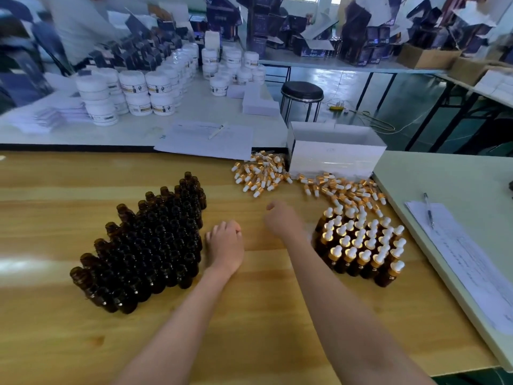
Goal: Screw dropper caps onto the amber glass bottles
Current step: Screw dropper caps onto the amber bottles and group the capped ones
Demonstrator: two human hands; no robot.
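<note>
A dense block of uncapped amber glass bottles (144, 243) stands on the wooden table (249, 315) at the left. To the right stands a group of capped bottles (363, 245) with gold collars and white bulbs. Loose dropper caps (261, 173) lie in a heap at the back, and more caps (344, 190) trail toward the capped group. My left hand (225, 245) rests just right of the uncapped block, fingers loosely curled, with nothing visible in it. My right hand (283, 218) hovers between the two groups, fingers loosely curled under, holding nothing I can see.
A white box (333, 154) sits behind the caps. Papers with a pen (205, 140) lie at the back. A pale table (444, 190) at the right carries a paper sheet and pen (429, 209). White jars (133, 90) crowd the far table, with a black stool (302, 91) beyond it.
</note>
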